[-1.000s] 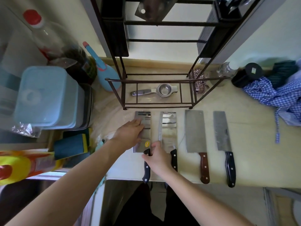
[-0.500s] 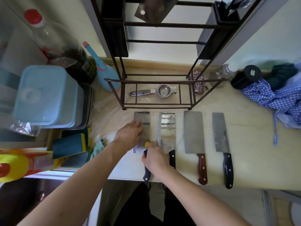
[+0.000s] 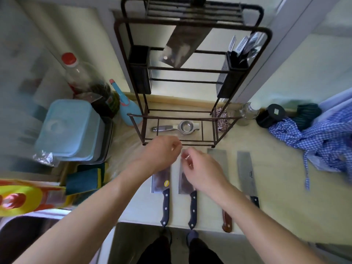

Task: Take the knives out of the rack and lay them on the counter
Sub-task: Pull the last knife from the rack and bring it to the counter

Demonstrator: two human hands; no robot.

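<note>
Several cleavers lie side by side on the pale counter (image 3: 276,189), blades toward the dark metal rack (image 3: 146,103). The leftmost cleaver (image 3: 164,202) and the second cleaver (image 3: 192,206) have dark blue handles; the third cleaver (image 3: 226,220) has a brown handle, the rightmost cleaver (image 3: 246,174) a black one. One more cleaver (image 3: 182,46) hangs from the top of the rack. My left hand (image 3: 162,153) and my right hand (image 3: 202,166) hover above the two left blades, fingers loosely curled, holding nothing.
A metal squeezer (image 3: 177,127) lies on the rack's bottom shelf and a holder with utensils (image 3: 242,48) hangs at its upper right. Blue lidded boxes (image 3: 70,128), bottles and sponges crowd the left. A checked cloth (image 3: 320,138) lies at the right, the counter's front edge runs near me.
Both hands have let go of the leftmost cleaver and lifted up toward the rack. The view has tilted upward, showing the rack's top.
</note>
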